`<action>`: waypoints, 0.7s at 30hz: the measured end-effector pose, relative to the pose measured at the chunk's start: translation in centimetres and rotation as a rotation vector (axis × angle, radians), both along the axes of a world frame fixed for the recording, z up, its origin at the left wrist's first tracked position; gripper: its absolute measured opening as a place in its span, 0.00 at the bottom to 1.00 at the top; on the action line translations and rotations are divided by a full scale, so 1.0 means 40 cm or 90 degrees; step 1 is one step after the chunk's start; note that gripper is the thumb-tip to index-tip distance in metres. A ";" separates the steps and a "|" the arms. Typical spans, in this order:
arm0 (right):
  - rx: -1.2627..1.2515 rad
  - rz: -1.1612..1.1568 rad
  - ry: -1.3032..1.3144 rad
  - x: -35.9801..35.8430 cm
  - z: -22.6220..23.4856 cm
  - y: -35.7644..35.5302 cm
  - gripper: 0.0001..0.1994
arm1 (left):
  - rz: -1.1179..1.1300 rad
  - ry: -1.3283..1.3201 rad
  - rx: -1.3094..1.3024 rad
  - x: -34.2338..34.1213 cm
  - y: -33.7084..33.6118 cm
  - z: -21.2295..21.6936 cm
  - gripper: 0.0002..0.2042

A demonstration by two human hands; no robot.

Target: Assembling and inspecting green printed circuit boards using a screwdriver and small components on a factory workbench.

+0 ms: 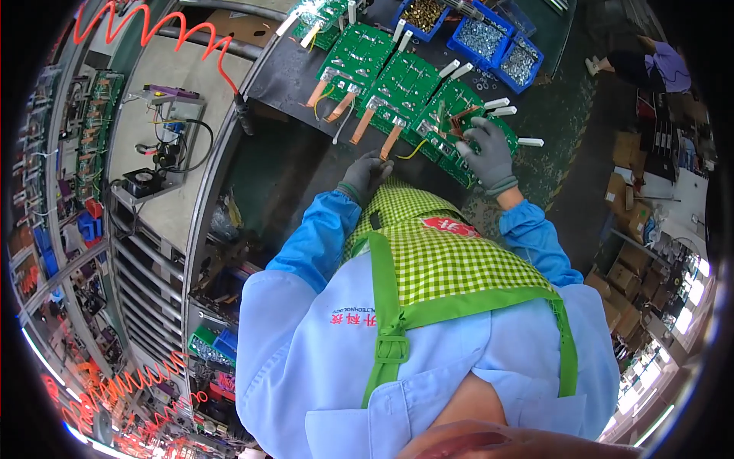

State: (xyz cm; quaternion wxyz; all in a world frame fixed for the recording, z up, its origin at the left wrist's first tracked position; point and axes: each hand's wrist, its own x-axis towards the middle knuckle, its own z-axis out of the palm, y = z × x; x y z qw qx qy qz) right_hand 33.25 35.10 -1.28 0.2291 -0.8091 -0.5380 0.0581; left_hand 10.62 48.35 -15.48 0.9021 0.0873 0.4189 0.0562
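1. The nearest green circuit board [451,126] lies at the near right end of a slanting row of 4 like boards on the dark tabletop [290,164], just beyond the person's chest.
2. The right hand [487,153], in a grey glove, rests on top of this board with its fingers spread and bent over the board's middle; it presses or touches the board, and whether anything is pinched under the fingertips cannot be told.
3. The left hand [365,174], also grey-gloved, sits at the near edge of the tabletop, just left of the board, with its fingers curled by the end of a copper strip [391,142] that sticks out from the neighbouring board [401,88]; whether it actually grips the strip cannot be told.
4. White tabs [497,103] jut from the far sides of the boards.
5. Blue bins [489,38] of small metal parts stand at the far end of the tabletop, well apart from both hands.
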 end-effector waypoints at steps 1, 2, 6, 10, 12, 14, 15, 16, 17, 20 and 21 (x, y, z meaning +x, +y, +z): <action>-0.006 -0.005 -0.032 0.006 -0.003 -0.015 0.12 | -0.024 -0.014 0.032 0.003 -0.015 0.039 0.17; -0.008 -0.001 -0.032 0.003 -0.002 -0.013 0.12 | -0.044 -0.029 0.068 0.012 -0.021 0.073 0.17; -0.068 -0.004 -0.085 -0.016 -0.012 0.021 0.11 | -0.077 -0.056 0.079 0.049 -0.063 0.134 0.17; -0.076 0.062 -0.163 -0.001 -0.027 0.027 0.07 | -0.093 -0.029 0.199 0.081 -0.084 0.105 0.18; 0.024 0.095 -0.119 -0.016 -0.003 0.029 0.06 | -0.068 -0.073 0.278 0.095 -0.088 0.054 0.17; 0.010 0.093 -0.042 -0.032 0.001 0.008 0.07 | -0.027 -0.071 0.241 0.132 -0.096 0.080 0.18; 0.009 0.082 0.023 -0.034 -0.005 -0.005 0.07 | -0.011 -0.067 0.189 0.154 -0.100 0.098 0.16; 0.008 0.073 0.090 -0.035 -0.008 -0.019 0.07 | 0.007 -0.060 0.136 0.176 -0.106 0.125 0.15; 0.006 0.078 0.091 -0.033 -0.006 -0.035 0.07 | 0.053 -0.028 0.071 0.203 -0.108 0.163 0.13; 0.138 -0.009 0.099 -0.011 0.005 -0.112 0.07 | -0.012 -0.007 0.193 0.222 -0.109 0.141 0.11; 0.172 -0.111 0.120 -0.006 0.003 -0.154 0.07 | -0.065 -0.030 0.270 0.218 -0.100 0.109 0.11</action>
